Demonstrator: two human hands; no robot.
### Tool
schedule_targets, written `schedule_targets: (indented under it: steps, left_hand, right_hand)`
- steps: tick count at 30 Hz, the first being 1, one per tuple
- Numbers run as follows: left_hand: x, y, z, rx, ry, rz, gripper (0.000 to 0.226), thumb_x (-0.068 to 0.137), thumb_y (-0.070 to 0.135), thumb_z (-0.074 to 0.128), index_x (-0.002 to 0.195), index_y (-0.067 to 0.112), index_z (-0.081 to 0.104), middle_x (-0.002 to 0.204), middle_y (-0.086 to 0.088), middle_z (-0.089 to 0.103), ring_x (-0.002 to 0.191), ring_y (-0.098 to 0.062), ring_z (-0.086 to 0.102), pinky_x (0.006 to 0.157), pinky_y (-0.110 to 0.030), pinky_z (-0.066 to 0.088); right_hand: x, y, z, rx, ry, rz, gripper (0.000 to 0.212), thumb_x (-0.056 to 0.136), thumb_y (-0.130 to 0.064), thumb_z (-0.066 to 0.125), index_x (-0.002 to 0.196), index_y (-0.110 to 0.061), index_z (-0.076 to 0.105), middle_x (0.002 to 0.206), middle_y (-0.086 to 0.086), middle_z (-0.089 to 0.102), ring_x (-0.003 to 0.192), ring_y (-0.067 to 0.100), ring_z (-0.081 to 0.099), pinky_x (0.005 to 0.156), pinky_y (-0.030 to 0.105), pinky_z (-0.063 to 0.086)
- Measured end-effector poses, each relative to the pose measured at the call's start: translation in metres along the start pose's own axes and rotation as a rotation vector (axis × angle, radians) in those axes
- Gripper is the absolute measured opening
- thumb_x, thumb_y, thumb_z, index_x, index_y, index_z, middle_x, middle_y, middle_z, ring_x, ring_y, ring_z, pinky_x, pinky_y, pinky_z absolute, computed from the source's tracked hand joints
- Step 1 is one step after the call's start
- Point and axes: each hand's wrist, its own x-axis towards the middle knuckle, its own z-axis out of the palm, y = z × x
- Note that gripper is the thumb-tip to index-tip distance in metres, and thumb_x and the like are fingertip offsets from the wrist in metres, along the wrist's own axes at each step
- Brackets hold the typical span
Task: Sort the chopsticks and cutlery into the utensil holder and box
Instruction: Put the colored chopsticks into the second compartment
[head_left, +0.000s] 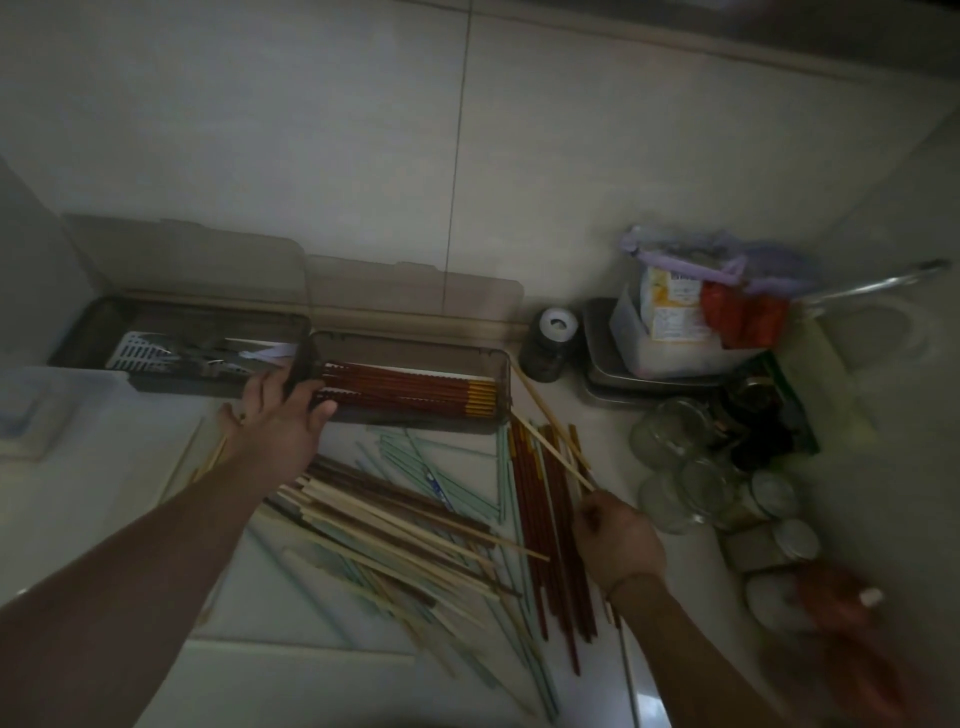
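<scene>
Above the loose chopsticks (415, 525), pale chopsticks (550, 441) are pinched by the right hand (618, 540) while the box (410, 384) is touched by the spread-fingered left hand (283, 415), so a neighbouring stick could be snagged and scattered.

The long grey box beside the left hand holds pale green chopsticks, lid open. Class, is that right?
Wrong colour. The head view shows the long grey box beside the left hand holds red-brown chopsticks with yellow ends, lid open.
</scene>
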Motion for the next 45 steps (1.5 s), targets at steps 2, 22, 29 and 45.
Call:
schedule_targets:
  steps: [2, 22, 29, 45]
  left_hand:
    - [0.000, 0.001, -0.001, -0.003, -0.004, -0.006, 0.046, 0.099, 0.054, 0.030, 0.139, 0.035, 0.041, 0.156, 0.000, 0.016, 0.144, -0.019, 0.003, 0.113, -0.057, 0.011]
    - [0.001, -0.001, 0.001, -0.041, -0.019, -0.009, 0.046, 0.098, 0.055, 0.032, 0.138, 0.034, 0.043, 0.155, -0.001, 0.018, 0.144, -0.020, 0.004, 0.112, -0.060, 0.012]
    - [-0.001, 0.000, -0.001, -0.045, -0.021, -0.004, 0.046, 0.098, 0.055, 0.031, 0.138, 0.034, 0.042, 0.155, -0.001, 0.017, 0.144, -0.019, 0.003, 0.112, -0.059, 0.013]
    - [0.000, -0.002, -0.002, -0.052, -0.053, 0.009, 0.048, 0.099, 0.056, 0.025, 0.143, 0.038, 0.032, 0.157, 0.000, 0.010, 0.144, -0.018, -0.005, 0.113, -0.059, 0.008]
  right_hand:
    - [-0.002, 0.006, 0.001, -0.013, 0.040, -0.002, 0.008, 0.089, -0.025, 0.056, 0.087, -0.021, 0.063, 0.086, 0.008, 0.069, 0.079, 0.029, 0.064, 0.058, 0.024, 0.036]
    - [-0.006, 0.009, 0.002, -0.283, 0.005, 0.030, 0.028, 0.096, -0.039, 0.041, 0.106, -0.022, 0.060, 0.104, 0.001, 0.065, 0.094, 0.022, 0.065, 0.065, 0.025, 0.039]
    - [0.000, 0.007, -0.014, 0.049, -0.102, 0.012, 0.005, 0.088, -0.025, 0.056, 0.092, -0.022, 0.058, 0.080, 0.001, 0.061, 0.078, 0.024, 0.061, 0.065, 0.024, 0.043]
    - [-0.001, -0.077, -0.105, 0.699, -0.368, -0.307, 0.012, 0.091, -0.009, 0.057, 0.090, -0.011, 0.069, 0.057, -0.002, 0.064, 0.046, 0.001, 0.053, 0.043, 0.014, 0.039]
